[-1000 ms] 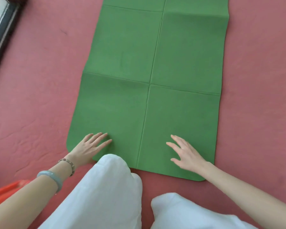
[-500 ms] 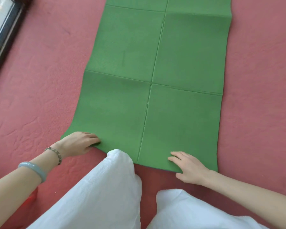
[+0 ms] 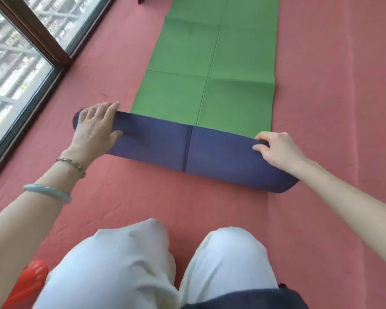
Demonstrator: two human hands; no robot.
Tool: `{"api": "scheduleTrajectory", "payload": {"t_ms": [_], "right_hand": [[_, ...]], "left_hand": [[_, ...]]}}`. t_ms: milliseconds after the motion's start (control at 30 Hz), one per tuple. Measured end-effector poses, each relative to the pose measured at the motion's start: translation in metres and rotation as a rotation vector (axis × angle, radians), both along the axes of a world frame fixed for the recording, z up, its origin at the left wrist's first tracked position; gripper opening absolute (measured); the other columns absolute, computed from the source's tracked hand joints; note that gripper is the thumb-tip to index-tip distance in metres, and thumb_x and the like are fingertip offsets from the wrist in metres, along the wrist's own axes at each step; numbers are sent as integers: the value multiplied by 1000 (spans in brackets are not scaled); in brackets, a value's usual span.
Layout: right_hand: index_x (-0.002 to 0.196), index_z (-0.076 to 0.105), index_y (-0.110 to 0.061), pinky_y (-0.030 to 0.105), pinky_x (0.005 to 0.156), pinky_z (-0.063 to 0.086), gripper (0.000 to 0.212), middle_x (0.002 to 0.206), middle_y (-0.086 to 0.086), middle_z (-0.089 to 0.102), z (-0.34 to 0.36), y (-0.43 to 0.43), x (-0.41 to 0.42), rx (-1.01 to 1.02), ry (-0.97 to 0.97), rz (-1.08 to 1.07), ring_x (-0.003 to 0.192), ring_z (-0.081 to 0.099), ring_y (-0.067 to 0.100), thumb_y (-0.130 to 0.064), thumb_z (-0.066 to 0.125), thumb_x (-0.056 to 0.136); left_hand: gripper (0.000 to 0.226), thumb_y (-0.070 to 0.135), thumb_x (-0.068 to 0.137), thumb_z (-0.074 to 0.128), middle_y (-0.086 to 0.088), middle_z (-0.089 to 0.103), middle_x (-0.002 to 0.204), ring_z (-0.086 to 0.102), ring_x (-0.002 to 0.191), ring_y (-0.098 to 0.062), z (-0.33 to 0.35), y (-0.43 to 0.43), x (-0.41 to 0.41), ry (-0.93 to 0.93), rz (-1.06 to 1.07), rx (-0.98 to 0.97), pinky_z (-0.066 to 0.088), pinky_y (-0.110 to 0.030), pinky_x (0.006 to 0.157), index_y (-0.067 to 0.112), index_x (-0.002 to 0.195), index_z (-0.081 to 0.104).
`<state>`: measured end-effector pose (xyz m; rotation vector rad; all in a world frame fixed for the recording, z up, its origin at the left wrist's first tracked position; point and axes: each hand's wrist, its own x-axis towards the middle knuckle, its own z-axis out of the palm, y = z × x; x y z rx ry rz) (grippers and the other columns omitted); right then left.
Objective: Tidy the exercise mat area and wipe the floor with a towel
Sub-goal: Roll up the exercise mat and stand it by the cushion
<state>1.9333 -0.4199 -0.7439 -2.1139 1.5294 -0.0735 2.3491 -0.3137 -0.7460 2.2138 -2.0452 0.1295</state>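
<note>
A green exercise mat (image 3: 212,63) with fold creases lies lengthwise on the red floor (image 3: 129,197), running away from me. Its near end is turned over onto itself, showing a dark blue underside (image 3: 187,148) as a wide band across the view. My left hand (image 3: 94,128) holds the band's left end, fingers curled over the far edge, thumb on top. My right hand (image 3: 276,150) grips the right end at the far edge. No towel is in view.
My knees in white trousers (image 3: 143,264) fill the bottom of the view. A dark-framed glass door (image 3: 31,63) runs along the left. A red plastic object (image 3: 29,282) sits at the bottom left. A small dark object (image 3: 143,0) lies near the mat's far left side.
Both hands went from lying on the mat's near corners to gripping them and turning the near end over away from me, showing the blue underside. The view has pulled back.
</note>
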Motion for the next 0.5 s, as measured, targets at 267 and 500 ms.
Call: {"api": "scheduleTrajectory", "payload": {"t_ms": [267, 500], "right_hand": [[114, 58, -3, 35, 72, 37, 24, 109, 20, 63, 20, -104, 17, -234, 121, -119, 104, 54, 37, -14, 49, 95], [109, 58, -3, 42, 93, 32, 20, 110, 20, 60, -39, -190, 52, -368, 314, -102, 108, 49, 37, -14, 49, 94]], "left_hand": [[108, 23, 49, 87, -15, 43, 143, 47, 126, -34, -29, -19, -59, -236, -384, 245, 35, -47, 104, 17, 141, 32], [124, 33, 37, 90, -16, 43, 143, 47, 127, -33, -106, -88, -73, -208, -384, 435, 41, -50, 100, 17, 142, 28]]}}
